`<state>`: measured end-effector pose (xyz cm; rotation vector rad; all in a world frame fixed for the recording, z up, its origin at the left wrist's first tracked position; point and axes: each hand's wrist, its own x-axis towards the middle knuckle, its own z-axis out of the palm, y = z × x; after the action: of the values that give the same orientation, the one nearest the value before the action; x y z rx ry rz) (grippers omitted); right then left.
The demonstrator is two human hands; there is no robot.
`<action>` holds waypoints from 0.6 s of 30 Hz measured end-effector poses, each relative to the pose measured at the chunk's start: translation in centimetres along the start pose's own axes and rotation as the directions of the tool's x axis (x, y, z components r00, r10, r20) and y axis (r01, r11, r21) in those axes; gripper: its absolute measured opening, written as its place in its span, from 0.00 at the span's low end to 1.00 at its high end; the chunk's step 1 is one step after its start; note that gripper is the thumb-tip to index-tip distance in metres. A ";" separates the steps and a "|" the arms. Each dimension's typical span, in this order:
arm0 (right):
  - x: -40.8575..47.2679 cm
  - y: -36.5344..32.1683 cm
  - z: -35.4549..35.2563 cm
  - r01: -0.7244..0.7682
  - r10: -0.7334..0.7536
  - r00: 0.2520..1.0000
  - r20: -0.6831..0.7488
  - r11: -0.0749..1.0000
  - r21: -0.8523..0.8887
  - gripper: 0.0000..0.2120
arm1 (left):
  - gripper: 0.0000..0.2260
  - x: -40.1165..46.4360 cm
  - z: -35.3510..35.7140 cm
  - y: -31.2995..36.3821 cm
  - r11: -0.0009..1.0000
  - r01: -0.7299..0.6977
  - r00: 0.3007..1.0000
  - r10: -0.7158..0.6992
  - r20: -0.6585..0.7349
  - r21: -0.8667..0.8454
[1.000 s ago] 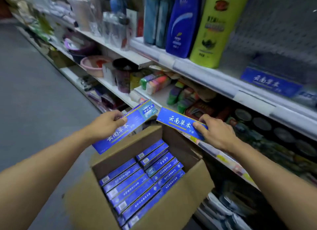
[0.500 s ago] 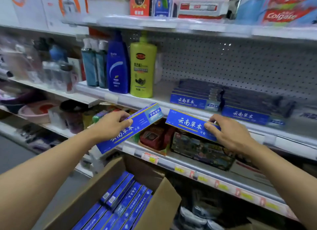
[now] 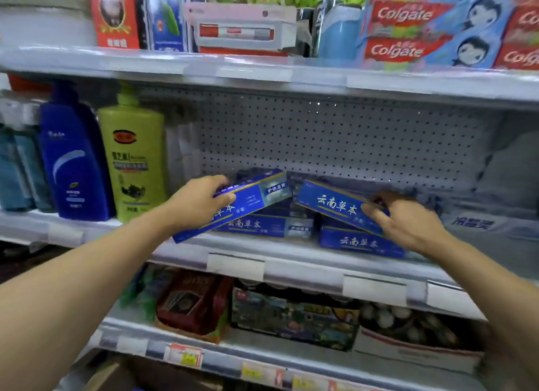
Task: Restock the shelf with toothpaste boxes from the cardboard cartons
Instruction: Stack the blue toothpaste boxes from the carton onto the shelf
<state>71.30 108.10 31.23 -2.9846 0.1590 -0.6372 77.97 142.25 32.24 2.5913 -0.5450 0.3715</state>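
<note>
I have one blue toothpaste box in each hand, both raised to the middle shelf (image 3: 233,246) where this brand already lies stacked. My left hand (image 3: 198,201) grips the left toothpaste box (image 3: 248,198) around its near end, thumb on the front face and fingers curled over the top, so the far end is free to lead in; the box tilts up toward the right, above the left stack (image 3: 268,226). My right hand (image 3: 405,218) pinches the right toothpaste box (image 3: 335,205) at its right end, which leaves the printed face turned outward, matching the labels on the right stack (image 3: 358,242) below it. That box slopes down to the right and is close over the stack; whether it touches, I cannot tell. I hold both by their ends, I think, so my fingers will not be trapped when the boxes settle flat. The gap I am filling sits against the pegboard back panel (image 3: 335,139), just right of the green shampoo bottle (image 3: 137,160). A corner of the cardboard carton (image 3: 108,376) shows at the bottom edge, below the shelves.
</note>
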 end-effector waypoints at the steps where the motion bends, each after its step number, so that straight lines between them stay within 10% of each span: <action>1: 1.2 0.8 0.2 -0.004 0.003 1.000 0.015 0.999 0.040 0.19 | 0.11 1.7 0.5 0.3 1.000 -0.001 1.000 0.001 0.002 0.020; 18: 16.0 10.7 5.1 0.095 -0.101 0.993 -0.055 0.990 -0.104 0.17 | 0.21 22.4 8.3 0.1 0.964 -0.135 0.982 0.099 0.162 0.229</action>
<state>86.96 95.94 31.92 -3.0881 0.0499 -0.7521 99.16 131.16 32.97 2.8431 -0.7509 0.2994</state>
